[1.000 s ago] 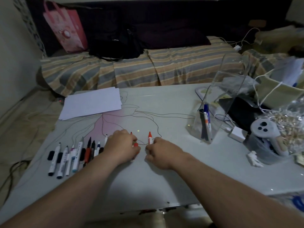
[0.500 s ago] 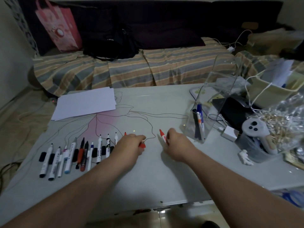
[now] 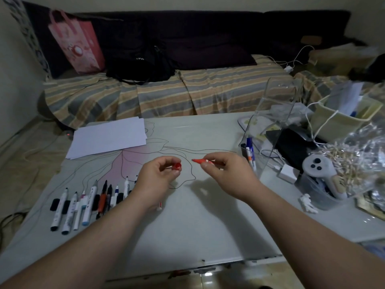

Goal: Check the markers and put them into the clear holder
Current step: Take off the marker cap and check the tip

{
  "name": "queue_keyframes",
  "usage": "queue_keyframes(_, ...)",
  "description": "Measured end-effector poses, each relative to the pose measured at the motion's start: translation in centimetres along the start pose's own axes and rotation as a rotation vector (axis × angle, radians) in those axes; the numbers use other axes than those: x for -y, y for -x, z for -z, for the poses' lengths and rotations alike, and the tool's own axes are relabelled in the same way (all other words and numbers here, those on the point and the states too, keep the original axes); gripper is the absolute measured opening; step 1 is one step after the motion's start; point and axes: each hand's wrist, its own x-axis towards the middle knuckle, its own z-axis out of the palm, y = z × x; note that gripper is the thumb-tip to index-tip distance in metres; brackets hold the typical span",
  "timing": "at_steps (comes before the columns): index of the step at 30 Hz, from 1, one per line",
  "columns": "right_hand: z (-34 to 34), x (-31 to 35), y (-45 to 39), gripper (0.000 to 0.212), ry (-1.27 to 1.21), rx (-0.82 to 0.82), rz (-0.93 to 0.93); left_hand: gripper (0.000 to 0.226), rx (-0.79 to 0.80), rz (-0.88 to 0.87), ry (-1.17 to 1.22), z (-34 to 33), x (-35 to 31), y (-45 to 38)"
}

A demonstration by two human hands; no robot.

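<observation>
My right hand [image 3: 226,174] pinches an uncapped red marker [image 3: 201,161] above the table, its tip pointing left. My left hand [image 3: 155,178] holds the marker's red cap [image 3: 177,166] between thumb and fingers, a short gap from the tip. A white marker end [image 3: 159,206] pokes out under my left wrist. Several markers [image 3: 83,202] lie in a row at the table's left. The clear holder [image 3: 268,130] stands at the right with a few markers [image 3: 249,154] inside it.
White paper sheets [image 3: 108,136] lie at the back left of the white table [image 3: 198,226]. The right side is crowded: a grey controller [image 3: 318,170] in a container, a white charger [image 3: 288,173], a plastic bag, a small white figure [image 3: 308,203]. A striped sofa sits behind.
Both hands have lifted off the table and moved apart. The right hand now holds the red marker uncapped, and the left hand holds its cap.
</observation>
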Motion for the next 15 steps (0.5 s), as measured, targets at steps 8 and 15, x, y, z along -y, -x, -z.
queue_keyframes(8,-0.7,0.6,0.3,0.036,0.421,-0.049,0.126,0.032,0.054,-0.113,-0.199,0.1,-1.1,0.7)
queue_keyframes(15,-0.5,1.4,0.6,0.037,0.480,0.003,0.218,0.017,0.138,-0.271,-0.405,-0.6,-1.8,1.5)
